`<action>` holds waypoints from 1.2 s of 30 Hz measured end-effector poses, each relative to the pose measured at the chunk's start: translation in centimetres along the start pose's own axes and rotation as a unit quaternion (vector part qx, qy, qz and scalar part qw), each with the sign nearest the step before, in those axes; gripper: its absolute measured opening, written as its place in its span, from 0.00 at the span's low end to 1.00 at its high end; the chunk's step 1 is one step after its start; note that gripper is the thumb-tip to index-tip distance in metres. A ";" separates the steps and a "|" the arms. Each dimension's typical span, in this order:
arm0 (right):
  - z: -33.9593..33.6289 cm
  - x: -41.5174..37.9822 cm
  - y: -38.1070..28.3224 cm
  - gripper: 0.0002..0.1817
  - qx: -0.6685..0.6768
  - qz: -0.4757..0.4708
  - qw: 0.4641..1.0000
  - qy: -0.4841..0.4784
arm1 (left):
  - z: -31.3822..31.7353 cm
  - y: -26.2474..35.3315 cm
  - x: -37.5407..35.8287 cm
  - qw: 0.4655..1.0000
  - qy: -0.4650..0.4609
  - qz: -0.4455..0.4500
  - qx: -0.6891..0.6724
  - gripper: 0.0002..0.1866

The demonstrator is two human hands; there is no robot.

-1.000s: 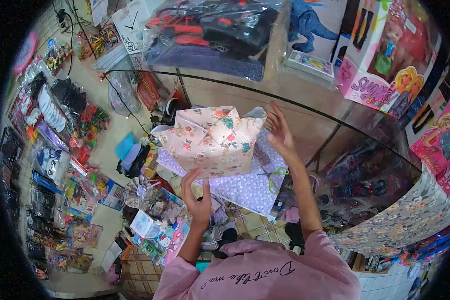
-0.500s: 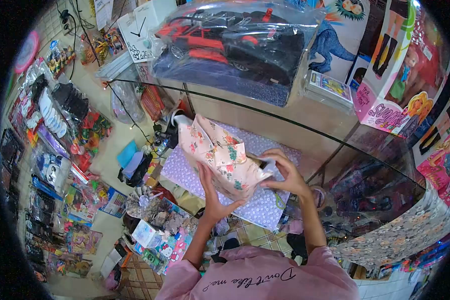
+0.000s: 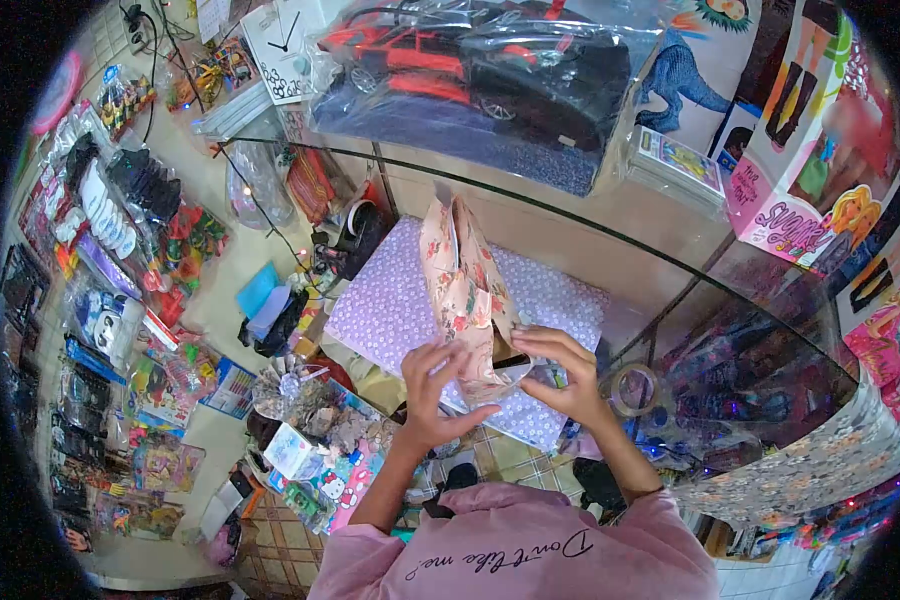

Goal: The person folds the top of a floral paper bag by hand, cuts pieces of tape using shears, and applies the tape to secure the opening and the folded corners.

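A parcel in pink floral wrapping paper (image 3: 460,290) stands on a lilac sheet with small white flowers (image 3: 380,300). Its paper has loose folds, and the near end gapes, showing something dark inside that I cannot make out. My left hand (image 3: 432,395) is closed against the paper's left side, thumb low by the near end. On the right of that end, my right hand (image 3: 565,378) grips the paper edge between thumb and fingers. A whitish flap (image 3: 516,372) shows beside the right fingers.
A glass shelf edge (image 3: 530,225) runs across behind the sheet, with a bagged toy car (image 3: 420,75) above it. Right of my right hand is a roll of tape (image 3: 633,388). Bagged goods (image 3: 170,260) lie at left; a Hello Kitty item (image 3: 340,485) lies near my left forearm.
The parcel has turned more upright, its far end swinging right and its near end moving left. Both hands have followed that end, and the left fingers have curled more.
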State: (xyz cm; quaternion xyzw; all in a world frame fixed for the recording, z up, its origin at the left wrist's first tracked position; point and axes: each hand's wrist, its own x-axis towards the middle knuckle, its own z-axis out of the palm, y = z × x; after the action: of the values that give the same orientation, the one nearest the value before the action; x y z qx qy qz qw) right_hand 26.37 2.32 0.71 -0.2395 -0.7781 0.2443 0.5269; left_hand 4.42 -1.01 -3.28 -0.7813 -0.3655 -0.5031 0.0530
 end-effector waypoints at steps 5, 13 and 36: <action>-0.3 0.7 0.8 0.22 -0.031 -0.060 0.996 -0.053 | 0.0 1.1 1.2 0.998 0.022 -0.043 -0.049 0.30; -1.6 2.2 -0.1 0.18 -0.040 -0.033 0.992 -0.117 | -0.3 0.9 1.7 0.996 0.015 -0.057 -0.064 0.24; -1.9 1.5 1.4 0.13 0.023 -0.008 0.991 -0.128 | -0.3 1.3 2.5 0.985 -0.010 -0.133 -0.113 0.23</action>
State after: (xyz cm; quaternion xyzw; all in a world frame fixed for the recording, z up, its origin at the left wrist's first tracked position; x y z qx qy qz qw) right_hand 27.82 4.58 1.46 -0.1876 -0.8354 0.2862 0.4301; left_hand 5.52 -0.83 -0.73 -0.7314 -0.4074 -0.5364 -0.1070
